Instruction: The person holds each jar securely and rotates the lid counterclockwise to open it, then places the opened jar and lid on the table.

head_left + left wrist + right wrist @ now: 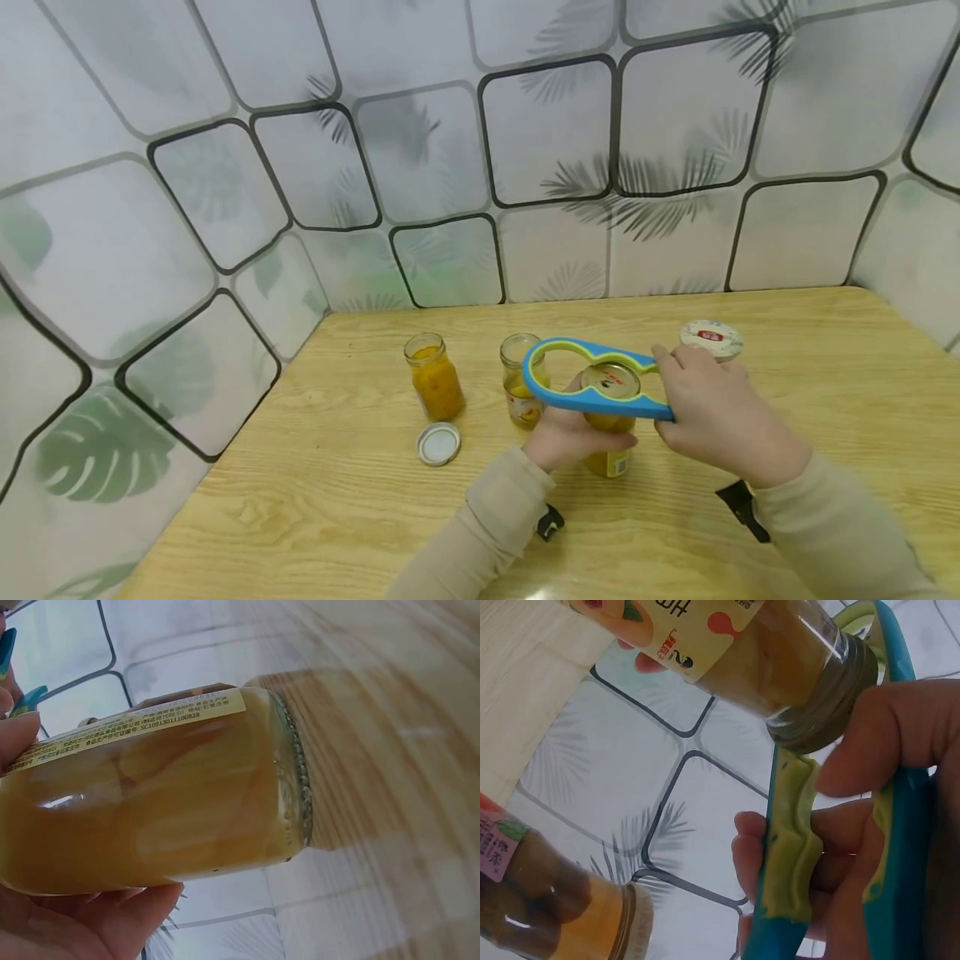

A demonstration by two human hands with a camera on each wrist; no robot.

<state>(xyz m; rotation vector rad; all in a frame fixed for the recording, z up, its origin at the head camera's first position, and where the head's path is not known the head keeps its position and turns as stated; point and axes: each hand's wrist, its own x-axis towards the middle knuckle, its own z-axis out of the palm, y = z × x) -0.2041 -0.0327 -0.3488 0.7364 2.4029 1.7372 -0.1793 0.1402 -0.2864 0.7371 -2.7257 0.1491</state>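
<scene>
My left hand (566, 437) grips a glass jar of yellow-orange fruit (172, 802) with a gold lid (611, 381), thumb and fingers on opposite sides. The jar stands upright over the table, its printed label partly covered. A blue and lime-green jar opener (592, 402) lies across the top, one of its openings around the gold lid. With fingers curled round the opener's handle end, my right hand (716, 408) holds it from the right. In the right wrist view the thumb and fingers (829, 847) wrap the opener's two arms.
An open jar of orange fruit (437, 383) stands left, with a loose lid (438, 443) lying before it. Another open jar (517, 408) is just behind my left hand. A jar with a patterned white lid (711, 337) stands behind my right hand. Patterned walls enclose the wooden table (315, 492).
</scene>
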